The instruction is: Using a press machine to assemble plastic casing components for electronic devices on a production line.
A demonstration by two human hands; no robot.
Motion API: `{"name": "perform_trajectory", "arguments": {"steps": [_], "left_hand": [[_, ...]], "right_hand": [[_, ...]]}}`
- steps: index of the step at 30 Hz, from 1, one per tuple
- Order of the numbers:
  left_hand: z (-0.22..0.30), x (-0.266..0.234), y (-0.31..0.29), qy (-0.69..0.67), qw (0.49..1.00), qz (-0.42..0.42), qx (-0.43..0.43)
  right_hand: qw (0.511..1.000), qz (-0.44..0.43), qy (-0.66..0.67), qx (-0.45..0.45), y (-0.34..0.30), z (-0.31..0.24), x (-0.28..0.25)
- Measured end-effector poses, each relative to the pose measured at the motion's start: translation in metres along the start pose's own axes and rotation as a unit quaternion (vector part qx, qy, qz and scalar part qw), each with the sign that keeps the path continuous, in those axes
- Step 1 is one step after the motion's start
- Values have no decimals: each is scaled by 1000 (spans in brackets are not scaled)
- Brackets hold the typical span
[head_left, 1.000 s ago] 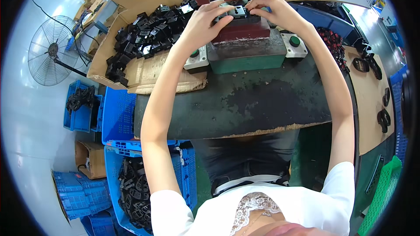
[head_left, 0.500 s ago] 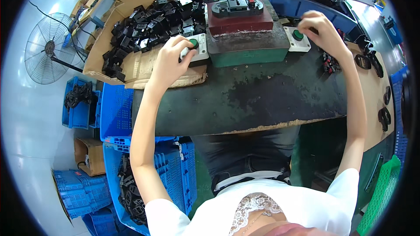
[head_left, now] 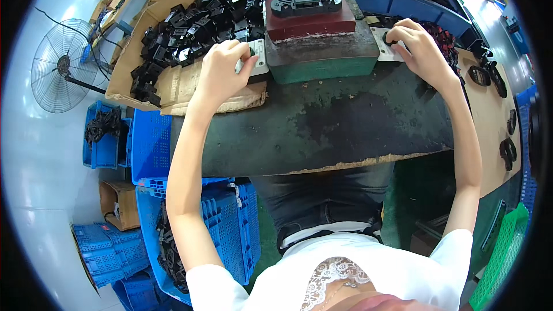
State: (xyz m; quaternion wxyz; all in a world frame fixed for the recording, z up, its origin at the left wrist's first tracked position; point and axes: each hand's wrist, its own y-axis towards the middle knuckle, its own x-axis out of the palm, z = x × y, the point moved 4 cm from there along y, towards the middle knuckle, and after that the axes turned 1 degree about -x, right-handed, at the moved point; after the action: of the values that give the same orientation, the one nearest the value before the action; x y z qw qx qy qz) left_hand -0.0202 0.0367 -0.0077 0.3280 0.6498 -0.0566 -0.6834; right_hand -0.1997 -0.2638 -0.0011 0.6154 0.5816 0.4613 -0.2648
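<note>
A black part (head_left: 305, 2) sits atop the red block (head_left: 311, 26); left of this block, the left hand (head_left: 222, 72) curls over a button box (head_left: 260, 60); right, the right hand (head_left: 425, 55) over a second box (head_left: 387, 55); thumbs and fingers apart.

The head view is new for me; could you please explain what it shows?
A fisheye camera worn on the head looks down, so straight edges bend. There is no robot: the person's bare left hand is at the left button box, and the right hand at the right button box. Between them, on the dark bench, stands a green-sided block topped by a red block carrying a black part. An open carton at left contains black pieces. Neither hand appears to hold anything.
</note>
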Motion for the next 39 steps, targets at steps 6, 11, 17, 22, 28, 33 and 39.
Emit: {"name": "perform_trajectory", "arguments": {"steps": [6,11,17,22,28,33,39], "left_hand": [[2,1,-1,22,1000,8,-20],[4,1,0,34,999,16,6],[4,3,-1,60,997,31,29],[-9,4,-2,-21,998,63,2],[-17,15,31,-199,967,158,-6],[-2,44,75,-64,987,143,20],[-12,43,104,-160,986,-31,-34]], "right_hand": [[999,-8,45,19,7,2,0],[1000,-5,11,11,8,-8,-2],[995,-22,93,35,-10,15,-7],[975,75,44,203,-103,141,-69],[907,-23,-82,413,-265,266,-86],[919,99,-176,340,-288,261,-51],[898,176,-123,384,-271,237,-64]]}}
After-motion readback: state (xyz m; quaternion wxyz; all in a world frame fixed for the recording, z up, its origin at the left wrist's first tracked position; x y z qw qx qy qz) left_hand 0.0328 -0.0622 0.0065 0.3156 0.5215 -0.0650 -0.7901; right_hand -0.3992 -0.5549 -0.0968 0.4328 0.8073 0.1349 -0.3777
